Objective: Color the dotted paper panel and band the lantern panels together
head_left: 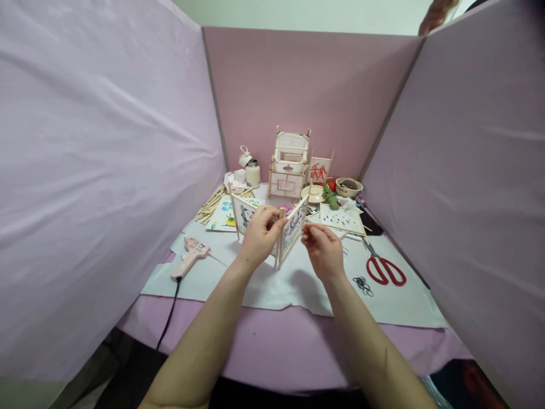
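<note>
Two stick-framed picture panels stand upright in the middle, meeting in a V at their near edges. My left hand (pixel 262 236) pinches the top of the joined sticks and covers part of the left panel (pixel 244 216). Just right of the right panel (pixel 293 227), my right hand (pixel 323 250) is closed with thumb and fingertips together; anything between them is too small to make out. Black elastic bands (pixel 363 286) lie to the right of that hand.
A pink glue gun (pixel 191 258) with a black cord lies left, red-handled scissors (pixel 385 270) right. Behind are loose sticks (pixel 210 204), a small stick-built cabinet (pixel 287 184), a jar (pixel 252 174) and a bowl (pixel 349 187). Fabric walls surround the table. Another person's hand (pixel 433 17) shows top right.
</note>
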Demonstrator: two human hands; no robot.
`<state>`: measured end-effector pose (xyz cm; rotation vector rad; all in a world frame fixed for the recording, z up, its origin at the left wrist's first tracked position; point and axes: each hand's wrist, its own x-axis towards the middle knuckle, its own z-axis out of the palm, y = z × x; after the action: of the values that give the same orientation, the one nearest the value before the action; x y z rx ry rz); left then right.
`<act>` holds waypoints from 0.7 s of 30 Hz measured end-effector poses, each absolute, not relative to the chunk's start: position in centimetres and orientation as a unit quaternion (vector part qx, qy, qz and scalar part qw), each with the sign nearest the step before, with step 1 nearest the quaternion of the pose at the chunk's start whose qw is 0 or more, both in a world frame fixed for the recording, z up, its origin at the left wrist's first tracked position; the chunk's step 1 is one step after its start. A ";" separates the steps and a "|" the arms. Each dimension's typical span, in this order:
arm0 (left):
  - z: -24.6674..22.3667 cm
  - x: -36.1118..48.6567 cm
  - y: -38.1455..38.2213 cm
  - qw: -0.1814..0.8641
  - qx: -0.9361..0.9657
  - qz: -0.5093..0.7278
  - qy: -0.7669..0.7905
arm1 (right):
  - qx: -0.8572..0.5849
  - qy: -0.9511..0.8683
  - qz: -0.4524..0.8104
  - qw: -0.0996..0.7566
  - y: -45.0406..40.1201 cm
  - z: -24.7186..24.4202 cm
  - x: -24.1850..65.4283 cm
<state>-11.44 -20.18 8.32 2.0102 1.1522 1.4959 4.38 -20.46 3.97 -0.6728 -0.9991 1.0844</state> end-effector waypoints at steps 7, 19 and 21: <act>7.2 -12.0 -20.1 0.214 0.728 0.538 0.366 | -0.313 -0.413 0.511 0.686 -19.6 3.4 6.4; 4.5 -11.3 -20.1 0.069 0.717 0.579 0.381 | -0.482 -0.511 0.408 0.583 -17.5 -1.0 7.6; 4.5 -11.2 -20.1 0.062 0.717 0.575 0.388 | -0.495 -0.557 0.418 0.521 -17.8 -0.8 8.0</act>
<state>-11.15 -20.05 4.50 2.1694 1.1722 1.7400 7.96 -17.79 -0.84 -1.1856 -1.3340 1.0019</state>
